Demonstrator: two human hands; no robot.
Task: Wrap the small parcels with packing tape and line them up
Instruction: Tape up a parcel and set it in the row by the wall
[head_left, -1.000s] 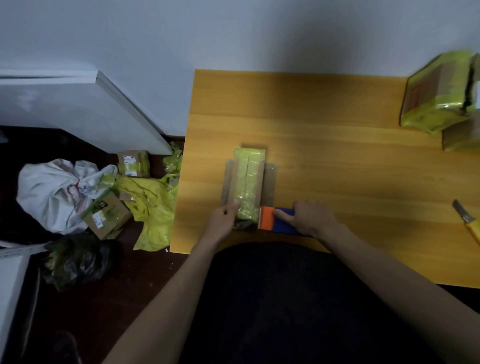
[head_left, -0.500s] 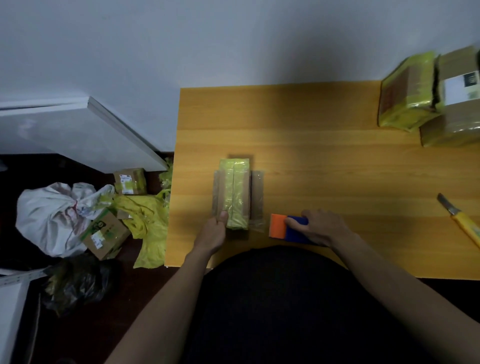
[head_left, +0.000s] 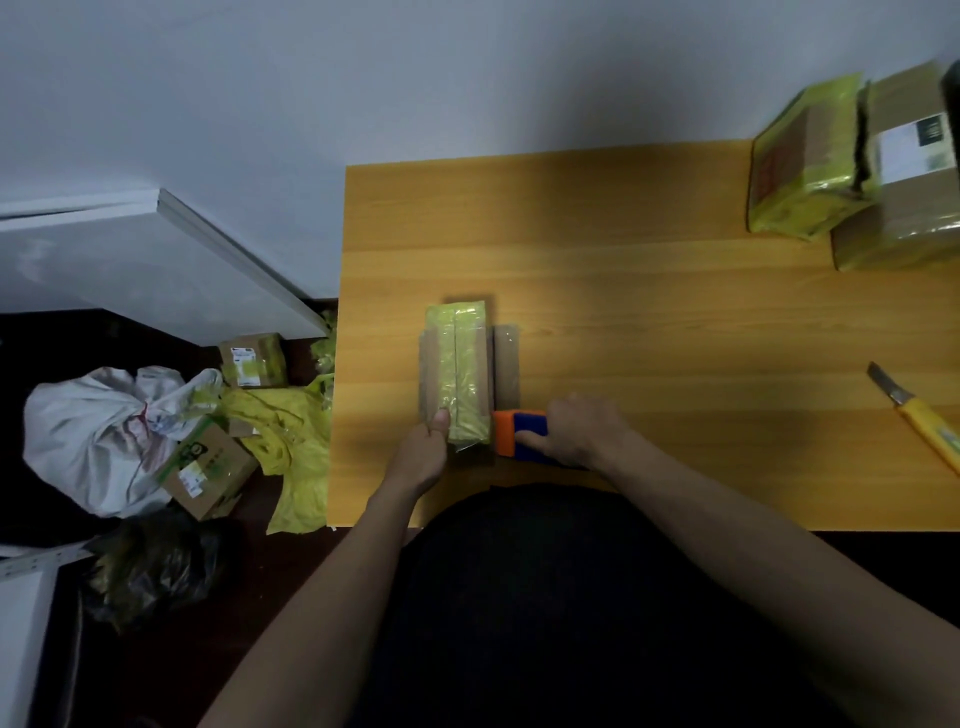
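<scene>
One small parcel (head_left: 457, 374) lies near the table (head_left: 623, 291) front-left edge, yellow tape glossy: likely light, stiff, slippery. Best held by its long sides. Left hand (head_left: 423, 457) grips its near end, thumb on top. Right hand (head_left: 576, 431) holds the tape dispenser (head_left: 514, 432) just beside it.
</scene>
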